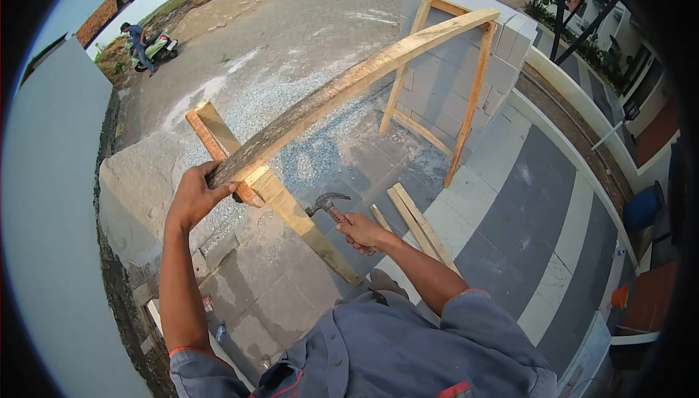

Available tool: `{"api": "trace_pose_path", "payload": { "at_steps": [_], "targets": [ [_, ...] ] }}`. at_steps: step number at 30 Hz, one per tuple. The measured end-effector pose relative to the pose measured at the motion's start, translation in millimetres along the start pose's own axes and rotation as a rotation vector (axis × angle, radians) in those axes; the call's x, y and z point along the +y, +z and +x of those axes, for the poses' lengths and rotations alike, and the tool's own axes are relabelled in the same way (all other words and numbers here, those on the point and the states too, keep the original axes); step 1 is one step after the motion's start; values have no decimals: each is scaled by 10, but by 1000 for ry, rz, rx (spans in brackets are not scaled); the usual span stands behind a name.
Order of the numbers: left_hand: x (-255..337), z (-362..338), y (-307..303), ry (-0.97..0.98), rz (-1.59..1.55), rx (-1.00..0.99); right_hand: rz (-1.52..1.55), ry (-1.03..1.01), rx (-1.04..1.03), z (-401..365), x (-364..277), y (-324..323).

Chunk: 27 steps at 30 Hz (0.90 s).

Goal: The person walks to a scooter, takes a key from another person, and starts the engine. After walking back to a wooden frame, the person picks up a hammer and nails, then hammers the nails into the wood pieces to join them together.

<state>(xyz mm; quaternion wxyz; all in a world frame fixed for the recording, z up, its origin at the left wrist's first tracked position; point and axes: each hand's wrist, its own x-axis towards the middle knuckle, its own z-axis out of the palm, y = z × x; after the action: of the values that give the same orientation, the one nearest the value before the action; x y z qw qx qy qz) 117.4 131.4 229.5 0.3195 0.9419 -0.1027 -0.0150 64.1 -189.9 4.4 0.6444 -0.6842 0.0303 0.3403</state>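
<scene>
Wooden beam (357, 84) is stretching forward-right from the left hand (195, 196), fingers clamping its near end; the right hand (364, 233), farther off, is clenching the hammer (336, 213).

Grey-blue shirt (437, 336), short sleeves (484, 316) (thin red edging (191, 350)), red chest accent (455, 390)

1. The wooden beam (357, 82) was pale yellow with brown blotches.
2. The claw hammer (336, 210) had a dark head and brown handle.
3. The shirt (393, 343) was grey-blue with red edges.
4. The floor tiles (515, 212) had dark grey and pale stripes.
</scene>
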Motion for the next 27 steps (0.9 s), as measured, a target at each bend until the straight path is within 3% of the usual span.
{"api": "trace_pose_path", "payload": {
  "at_steps": [4, 6, 7, 11, 13, 15, 17, 18, 20, 21, 23, 25, 27],
  "targets": [
    [48, -40, 4, -68, -6, 4, -210, -41, 133, -183, 210, -48],
    [111, -45, -14, -50, -6, -15, -552, -499, 525, -230, 748, -34],
    [128, -58, -26, -51, -2, -23, -544, -481, 533, -376, 902, -25],
    [12, -50, -92, 44, 146, 12, -417, -88, 683, -912, 1722, -173],
    [69, -84, -80, 10, 131, 50, -422, -4, 746, -1144, 2330, -217],
    [169, -139, -33, -58, 203, 125, -383, 363, 700, -1481, 2794, -214],
    [51, -146, 37, 191, 314, 328, -512, 457, 733, -1881, 3188, -117],
    [63, -197, 97, 193, 312, 300, -498, 482, 729, -2070, 3327, -80],
    [377, -425, 275, 352, 216, 374, -267, 801, 625, -2412, 3571, 66],
    [470, -547, 399, 356, 215, 354, -253, 816, 624, -2560, 3675, 158],
    [592, -774, 698, 369, 29, 57, -211, 907, 646, -2766, 3813, 293],
    [504, -972, 1175, 253, -162, -163, -143, 880, 707, -2805, 3759, 343],
    [426, -1206, 1816, 38, -149, -389, -141, 805, 785, -2708, 3962, 361]
  ]
}}
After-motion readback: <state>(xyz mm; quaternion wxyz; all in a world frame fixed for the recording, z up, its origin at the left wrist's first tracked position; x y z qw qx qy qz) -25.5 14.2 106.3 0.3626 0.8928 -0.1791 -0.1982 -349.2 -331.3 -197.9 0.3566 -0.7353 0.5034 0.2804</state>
